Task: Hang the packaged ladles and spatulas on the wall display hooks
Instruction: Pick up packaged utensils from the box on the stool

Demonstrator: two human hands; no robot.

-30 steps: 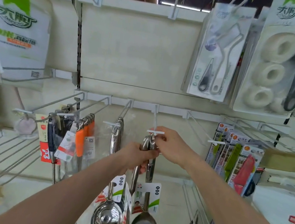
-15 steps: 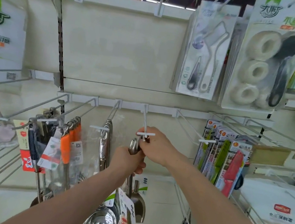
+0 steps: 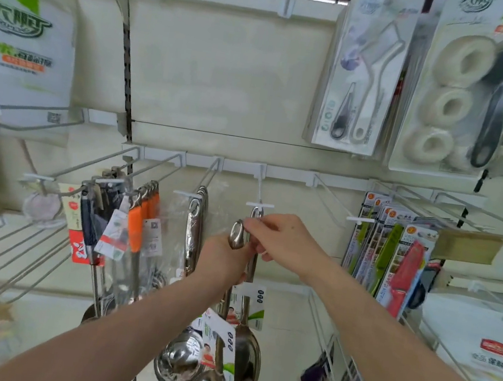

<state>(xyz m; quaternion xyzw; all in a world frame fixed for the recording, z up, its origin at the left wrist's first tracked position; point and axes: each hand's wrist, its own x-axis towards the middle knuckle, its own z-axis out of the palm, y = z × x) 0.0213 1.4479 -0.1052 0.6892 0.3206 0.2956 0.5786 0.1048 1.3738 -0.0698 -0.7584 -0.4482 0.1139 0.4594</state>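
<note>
My left hand (image 3: pixel 222 260) grips the steel handles of packaged ladles; one handle's top loop (image 3: pixel 236 235) sticks up above my fist, just left of and below the hook tip. My right hand (image 3: pixel 285 240) pinches that loop end beside the white wall hook (image 3: pixel 259 205). A steel spatula (image 3: pixel 247 335) hangs from this hook, its handle loop on the wire. The ladle bowls (image 3: pixel 179 361) and paper labels (image 3: pixel 219 344) dangle under my left forearm.
More steel utensils hang on the hook to the left (image 3: pixel 194 230), and orange-handled tools (image 3: pixel 139 223) further left. Packaged knives (image 3: pixel 395 262) fill the hooks on the right. A bare hook (image 3: pixel 361 219) stands between. Carded brushes (image 3: pixel 363 77) hang above.
The spatula now hangs on the hook by itself. My left hand has lowered slightly with the ladles, and my right hand has shifted from the hook to the raised ladle loop.
</note>
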